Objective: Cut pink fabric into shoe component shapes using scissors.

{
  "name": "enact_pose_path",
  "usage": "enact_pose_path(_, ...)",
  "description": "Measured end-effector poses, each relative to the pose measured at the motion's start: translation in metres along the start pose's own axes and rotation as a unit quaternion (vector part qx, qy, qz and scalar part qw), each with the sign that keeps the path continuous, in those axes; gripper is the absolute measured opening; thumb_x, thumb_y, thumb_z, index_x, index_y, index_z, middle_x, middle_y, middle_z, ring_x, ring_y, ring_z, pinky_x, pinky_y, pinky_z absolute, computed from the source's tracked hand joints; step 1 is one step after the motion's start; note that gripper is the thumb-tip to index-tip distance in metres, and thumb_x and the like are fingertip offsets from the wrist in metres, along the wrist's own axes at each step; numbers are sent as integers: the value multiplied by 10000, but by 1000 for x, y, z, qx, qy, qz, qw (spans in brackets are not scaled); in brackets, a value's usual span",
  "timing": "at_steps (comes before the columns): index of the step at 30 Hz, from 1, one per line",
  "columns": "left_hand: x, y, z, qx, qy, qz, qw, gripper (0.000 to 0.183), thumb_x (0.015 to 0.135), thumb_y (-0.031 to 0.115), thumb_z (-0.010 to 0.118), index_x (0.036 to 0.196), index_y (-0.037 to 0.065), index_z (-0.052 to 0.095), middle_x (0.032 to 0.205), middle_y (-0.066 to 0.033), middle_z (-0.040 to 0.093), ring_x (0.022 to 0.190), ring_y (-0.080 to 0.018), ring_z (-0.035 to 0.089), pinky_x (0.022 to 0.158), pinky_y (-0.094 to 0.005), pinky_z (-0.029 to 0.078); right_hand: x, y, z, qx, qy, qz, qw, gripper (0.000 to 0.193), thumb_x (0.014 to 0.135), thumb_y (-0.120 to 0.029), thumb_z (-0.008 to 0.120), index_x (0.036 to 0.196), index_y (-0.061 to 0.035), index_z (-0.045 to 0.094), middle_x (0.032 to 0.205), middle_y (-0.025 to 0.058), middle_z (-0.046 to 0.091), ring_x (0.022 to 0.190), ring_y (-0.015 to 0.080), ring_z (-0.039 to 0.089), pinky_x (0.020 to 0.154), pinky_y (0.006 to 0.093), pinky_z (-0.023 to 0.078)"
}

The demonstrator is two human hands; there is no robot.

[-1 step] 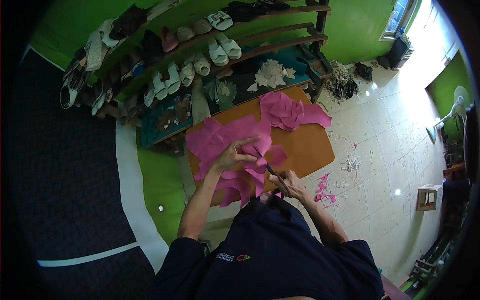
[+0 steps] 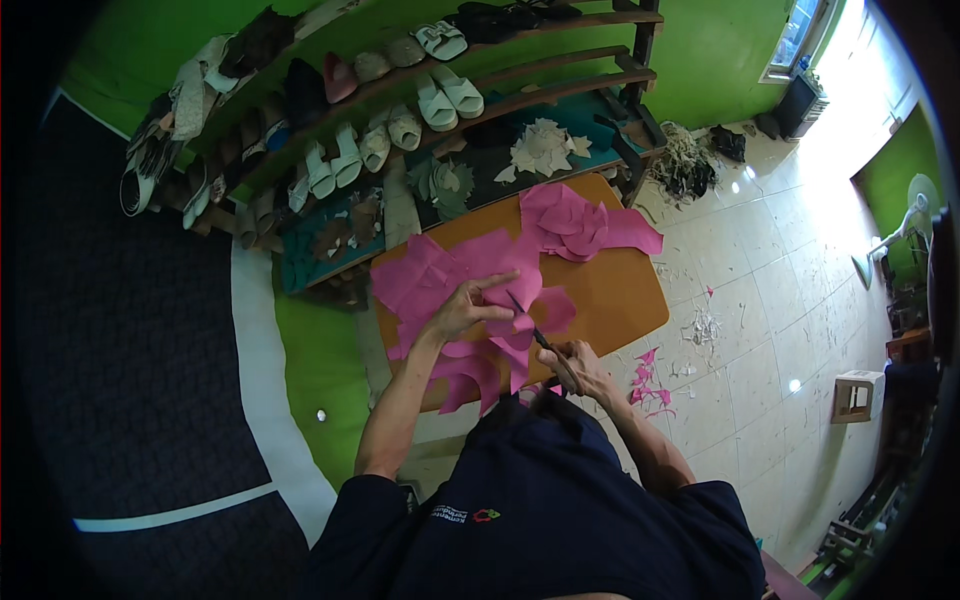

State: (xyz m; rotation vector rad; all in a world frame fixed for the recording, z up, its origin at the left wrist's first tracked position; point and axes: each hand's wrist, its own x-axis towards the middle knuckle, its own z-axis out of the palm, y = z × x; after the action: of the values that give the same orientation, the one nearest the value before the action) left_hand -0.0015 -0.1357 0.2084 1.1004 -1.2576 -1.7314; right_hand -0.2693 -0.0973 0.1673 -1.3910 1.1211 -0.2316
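Right hand [image 2: 580,368]: you grip scissors [image 2: 541,342], blades angled onto pink material [image 2: 505,257] over the orange table [image 2: 625,300]; left hand [image 2: 465,308] on it, thumb and forefinger spread, probably steadying, grip unclear; 1 pink pile [image 2: 575,225] farther off, likely sparing blade room

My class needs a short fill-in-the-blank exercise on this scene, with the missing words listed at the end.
1. The right hand grips a pair of ____.
2. The sheets around the left hand are ____ in colour.
3. The wall behind the wooden rack is painted ____.
4. The fan stands near the picture's ____ edge.

Missing words: scissors; pink; green; right.
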Motion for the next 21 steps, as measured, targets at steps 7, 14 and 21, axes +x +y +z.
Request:
enact_pose_path(7, 2, -8, -9, 17, 39, -18, 999, 595, 829, 80, 726, 1402, 144, 580, 649, 124, 510, 534, 5, 333, 509, -194, 238, -3, 0, 7, 48, 32, -1, 998, 661, 865, -626, 635, 730, 18, 570, 603, 28, 452, 553, 136, 467, 501, 346, 395)
enact_pose_path(14, 2, -7, -4, -8, 62, 1, 998, 612, 823, -17, 698, 1404, 127, 574, 716, 85, 624, 564, 8, 446, 532, -189, 341, -10, -10, 6, 82, 20, 40, 996, 664, 868, -623, 622, 754, 26, 541, 626, 34, 420, 596, 142, 424, 553, 372, 360)
enact_pose_path(21, 3, -18, 0, -30, 31, 5, 999, 709, 808, -46, 722, 1464, 64, 479, 1268, -69, 639, 1077, -118, 628, 989, -288, 510, -6, -17, 11, 143, -1, 10, 990, 665, 880, -642, 621, 741, 2, 531, 603, 27, 433, 533, 123, 423, 487, 338, 348)
